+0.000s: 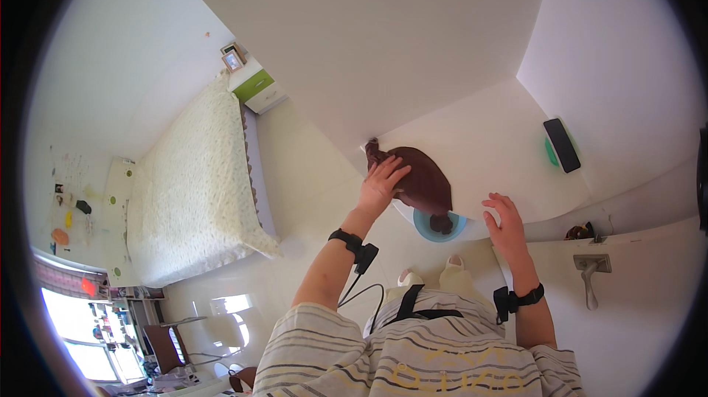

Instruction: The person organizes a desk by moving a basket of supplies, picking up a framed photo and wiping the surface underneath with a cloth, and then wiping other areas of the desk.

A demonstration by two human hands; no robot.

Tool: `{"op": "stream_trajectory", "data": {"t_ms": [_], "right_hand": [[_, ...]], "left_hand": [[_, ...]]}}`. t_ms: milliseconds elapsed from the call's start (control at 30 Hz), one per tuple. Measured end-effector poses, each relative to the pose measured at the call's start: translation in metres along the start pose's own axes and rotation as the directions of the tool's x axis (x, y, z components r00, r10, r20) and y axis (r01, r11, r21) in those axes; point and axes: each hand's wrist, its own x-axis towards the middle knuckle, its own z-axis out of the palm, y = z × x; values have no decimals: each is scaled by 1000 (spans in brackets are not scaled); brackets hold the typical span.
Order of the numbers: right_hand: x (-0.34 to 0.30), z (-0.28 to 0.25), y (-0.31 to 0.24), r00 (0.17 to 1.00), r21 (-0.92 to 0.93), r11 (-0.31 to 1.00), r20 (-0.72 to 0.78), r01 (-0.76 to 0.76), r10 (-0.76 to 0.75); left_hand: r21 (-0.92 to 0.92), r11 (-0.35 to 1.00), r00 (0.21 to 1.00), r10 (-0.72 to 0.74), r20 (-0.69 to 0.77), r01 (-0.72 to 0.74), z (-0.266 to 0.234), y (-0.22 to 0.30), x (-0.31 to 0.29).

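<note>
A dark maroon cloth [422,179] lies on a white surface [490,150] and hangs over its near edge. Its lower end droops toward a light blue basin [459,230] below. My left hand [380,185] rests on the left part of the cloth with its fingers spread, pressing rather than gripping. To the right of the cloth, my right hand [504,226] is raised by the surface's edge, fingers apart and holding nothing. Each wrist carries a black strapped device, and a cable runs from the left one.
Farther right on the white surface, a black phone-like slab [563,145] leans on a green holder [551,151]. A white door with a metal handle [591,265] stands at my right. Leftward are a bed [193,183], a green-drawered nightstand [255,86] and a brown chair [164,347].
</note>
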Motion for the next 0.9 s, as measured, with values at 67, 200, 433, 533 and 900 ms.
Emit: {"op": "stream_trajectory", "data": {"t_ms": [67, 200, 433, 533, 900], "right_hand": [[0, 3, -2, 1000, 1, 1000, 16, 18, -18], [1, 12, -10, 997, 15, 1000, 82, 8, -9], [16, 72, -52, 941, 333, 930, 335, -159, 41], [24, 119, -74, 863, 432, 849, 502, -306, 56], [43, 270, -210, 663, 498, 723, 745, -479, -74]], "left_hand": [[2, 997, 996, -80, -46, 80, -1, -11, -3], [-91, 981, 971, -183, -155, 170, 0, -22, -12], [-926, -96, 667, -668, 331, 365, -35, -53, -93], [-936, -291, 673, -653, 347, 200, -70, -52, -128], [-932, -348, 702, -640, 312, 97, -146, -73, -245]]}}
